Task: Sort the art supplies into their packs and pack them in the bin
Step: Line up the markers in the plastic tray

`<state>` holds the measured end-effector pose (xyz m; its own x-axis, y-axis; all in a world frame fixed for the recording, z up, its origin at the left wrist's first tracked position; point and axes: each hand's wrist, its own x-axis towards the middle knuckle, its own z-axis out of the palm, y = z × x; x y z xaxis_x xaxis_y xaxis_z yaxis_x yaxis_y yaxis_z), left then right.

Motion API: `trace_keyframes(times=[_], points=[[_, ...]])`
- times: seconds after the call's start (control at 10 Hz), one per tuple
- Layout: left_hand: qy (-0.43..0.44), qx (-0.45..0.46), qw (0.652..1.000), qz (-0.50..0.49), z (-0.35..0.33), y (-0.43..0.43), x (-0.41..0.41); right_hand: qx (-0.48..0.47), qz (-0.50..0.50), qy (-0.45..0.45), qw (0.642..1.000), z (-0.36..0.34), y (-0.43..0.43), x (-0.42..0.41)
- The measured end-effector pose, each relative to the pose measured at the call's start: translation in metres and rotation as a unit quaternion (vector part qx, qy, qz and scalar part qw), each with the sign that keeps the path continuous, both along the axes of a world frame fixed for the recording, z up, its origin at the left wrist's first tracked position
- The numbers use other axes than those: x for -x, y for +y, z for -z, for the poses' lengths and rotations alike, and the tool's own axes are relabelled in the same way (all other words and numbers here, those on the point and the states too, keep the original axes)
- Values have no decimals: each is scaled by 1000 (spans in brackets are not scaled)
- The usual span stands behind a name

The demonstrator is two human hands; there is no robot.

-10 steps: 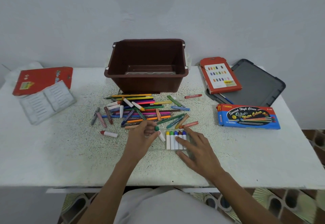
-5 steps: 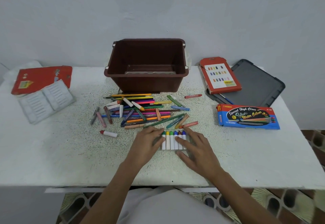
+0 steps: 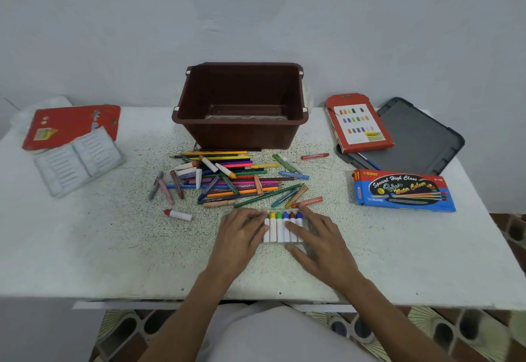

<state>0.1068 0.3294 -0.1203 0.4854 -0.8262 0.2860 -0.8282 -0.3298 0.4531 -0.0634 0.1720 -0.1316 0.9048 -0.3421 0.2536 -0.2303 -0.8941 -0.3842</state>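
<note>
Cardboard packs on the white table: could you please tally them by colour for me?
Red flat cardboard packs: 2, one at the left and one at the right
Blue cardboard box printed "Water Colour": 1
Total: 3

A single view is supplied, taken by a wide-angle camera worn on the head and aimed forward and down. The tabletop point(image 3: 85, 248) is seen from over its near edge, at arm's reach, with the left hand point(image 3: 242, 233) and right hand point(image 3: 316, 242) framed low in the middle. The bin point(image 3: 242, 134) is centred farther off; the wall point(image 3: 256, 6) fills the upper third, and the floor point(image 3: 128, 333) is glimpsed below.
</note>
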Motion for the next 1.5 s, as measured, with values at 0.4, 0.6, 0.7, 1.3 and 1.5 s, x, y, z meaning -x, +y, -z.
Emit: trace_keyframes(times=[0.4,0.6,0.7,1.3,1.5], points=[[1,27,940,-341,-8,38,-40,-3,-3,-11,1000,1,0,1],[42,-23,905,-423,-8,48,-49,-3,-3,-10,1000,2,0,1],[71,23,916,-393,-4,50,-52,-3,-3,-9,1000,3,-1,1],[202,164,944,-202,-36,31,-42,-3,-4,-9,1000,4,0,0],[408,187,880,-154,-45,14,-27,-5,-2,-7,1000,4,0,0]])
